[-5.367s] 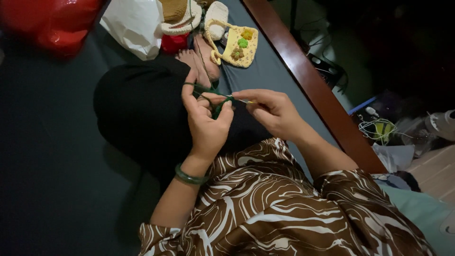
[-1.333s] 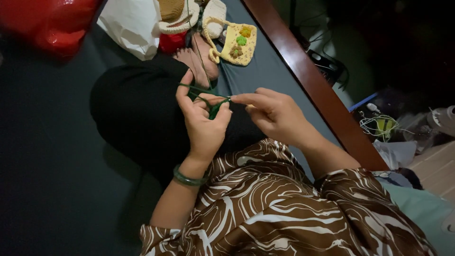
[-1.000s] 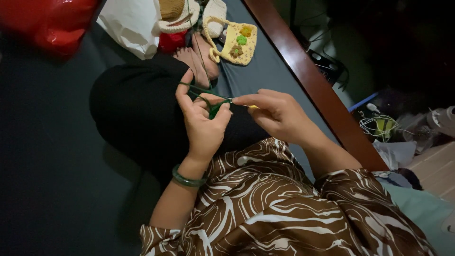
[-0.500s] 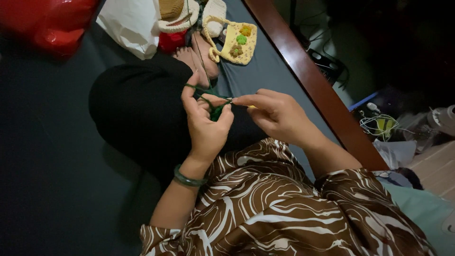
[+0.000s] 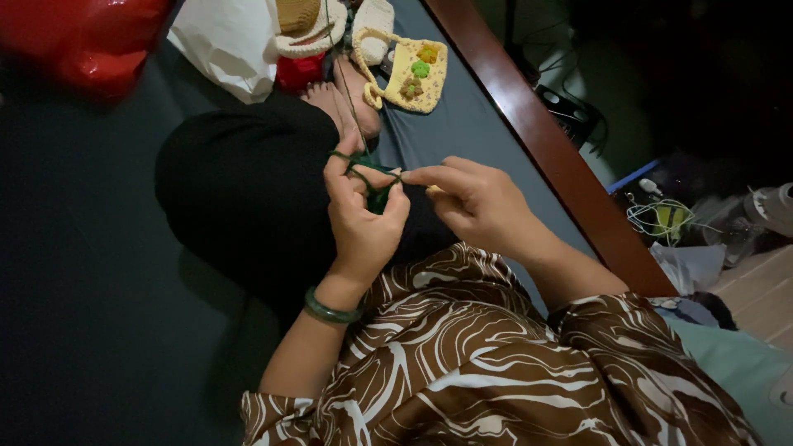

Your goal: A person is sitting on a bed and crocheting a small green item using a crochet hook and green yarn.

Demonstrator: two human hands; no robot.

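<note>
I sit on a dark bed with my legs folded under black fabric. My left hand [image 5: 361, 221], with a green bangle on its wrist, pinches a small dark green crochet piece [image 5: 378, 195] and has green yarn [image 5: 353, 161] looped over its raised forefinger. My right hand [image 5: 477, 201] is closed on a thin crochet hook [image 5: 413, 175] whose tip meets the green piece between the two hands. The yarn strand runs up past my bare foot [image 5: 350, 97] towards the things at the top.
A yellow crocheted pouch [image 5: 410, 68] with small flowers lies beyond my foot. Beside it are a white plastic bag [image 5: 223, 45] and a red bag [image 5: 87, 37]. A wooden bed rail [image 5: 552, 149] runs diagonally at right, with cables and clutter on the floor beyond.
My left forefinger has curled down slightly with the yarn, and my right hand has made small working motions at the green piece. Both hands stay in the same place.
</note>
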